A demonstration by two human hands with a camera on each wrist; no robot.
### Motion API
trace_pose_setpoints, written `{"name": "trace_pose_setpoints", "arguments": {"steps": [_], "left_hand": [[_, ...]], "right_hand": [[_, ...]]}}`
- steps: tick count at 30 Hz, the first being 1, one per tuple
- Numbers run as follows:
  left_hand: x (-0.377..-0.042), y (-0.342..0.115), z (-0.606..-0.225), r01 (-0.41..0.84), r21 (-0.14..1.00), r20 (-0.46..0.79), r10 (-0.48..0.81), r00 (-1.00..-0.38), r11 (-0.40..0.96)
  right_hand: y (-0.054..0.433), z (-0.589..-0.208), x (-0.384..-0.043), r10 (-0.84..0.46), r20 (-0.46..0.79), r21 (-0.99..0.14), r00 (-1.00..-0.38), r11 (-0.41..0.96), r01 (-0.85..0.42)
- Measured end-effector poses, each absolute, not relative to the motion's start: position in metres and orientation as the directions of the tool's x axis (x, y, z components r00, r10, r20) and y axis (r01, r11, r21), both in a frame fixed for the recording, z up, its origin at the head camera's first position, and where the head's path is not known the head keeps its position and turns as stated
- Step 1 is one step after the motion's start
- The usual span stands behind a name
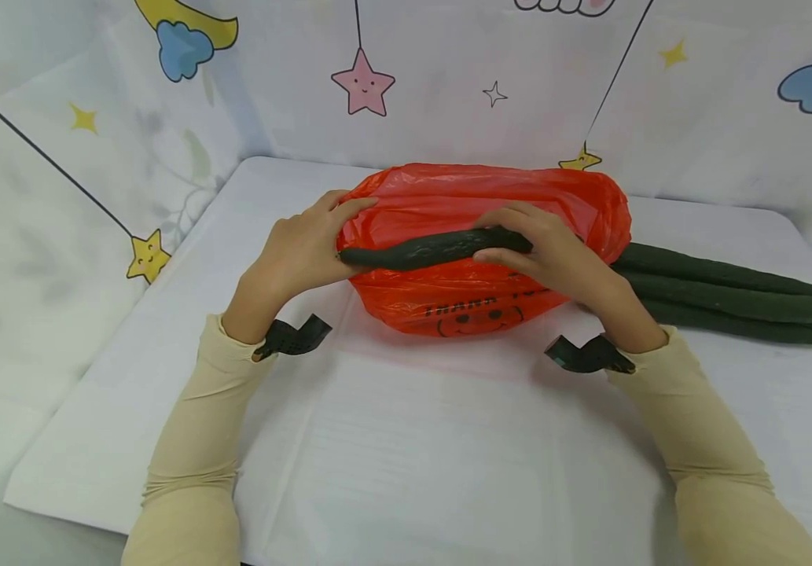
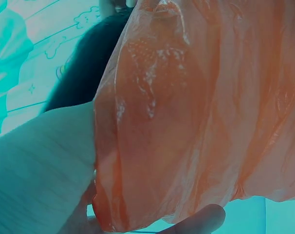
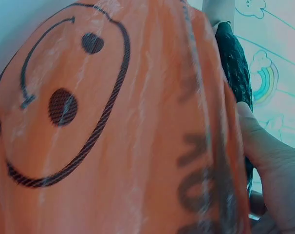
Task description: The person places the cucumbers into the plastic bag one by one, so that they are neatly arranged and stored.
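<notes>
- Left hand [image 1: 309, 245] gripped the left edge of a red plastic bag [image 1: 406, 300].
- Right hand [image 1: 545, 242] grasped a dark green cucumber [image 1: 423, 251] near its right end.
- Held cucumber lay crosswise over the bag, its left tip by the left hand.
- Further cucumbers [image 1: 731, 296] lay together on the white table [image 1: 434, 464], right of the bag.

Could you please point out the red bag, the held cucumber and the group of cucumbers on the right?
Red bag [image 1: 402, 291]: head view, on its front wall.
Held cucumber [image 1: 421, 251]: head view, around the middle of its length.
Group of cucumbers [image 1: 724, 295]: head view, around its visible middle.
</notes>
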State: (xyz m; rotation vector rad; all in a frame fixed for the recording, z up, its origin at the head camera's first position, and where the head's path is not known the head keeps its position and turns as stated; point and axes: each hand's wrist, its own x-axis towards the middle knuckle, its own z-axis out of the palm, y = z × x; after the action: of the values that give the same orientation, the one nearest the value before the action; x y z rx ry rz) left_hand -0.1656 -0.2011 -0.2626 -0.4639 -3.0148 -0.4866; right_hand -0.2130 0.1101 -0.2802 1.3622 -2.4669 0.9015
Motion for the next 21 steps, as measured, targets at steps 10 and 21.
{"name": "trace_pose_setpoints", "arguments": {"steps": [10,21], "left_hand": [[-0.165,-0.199,-0.263,0.290,0.268,0.099,0.273,-0.957,0.919],[-0.163,-0.198,-0.263,0.308,0.267,0.132,0.282,-0.950,0.913]], "right_hand": [[0.118,-0.287,-0.224,-0.710,0.385,-0.427,-0.590,0.429,-0.796],[0.121,-0.289,-0.229,-0.725,0.306,-0.424,-0.617,0.476,-0.770]]}}
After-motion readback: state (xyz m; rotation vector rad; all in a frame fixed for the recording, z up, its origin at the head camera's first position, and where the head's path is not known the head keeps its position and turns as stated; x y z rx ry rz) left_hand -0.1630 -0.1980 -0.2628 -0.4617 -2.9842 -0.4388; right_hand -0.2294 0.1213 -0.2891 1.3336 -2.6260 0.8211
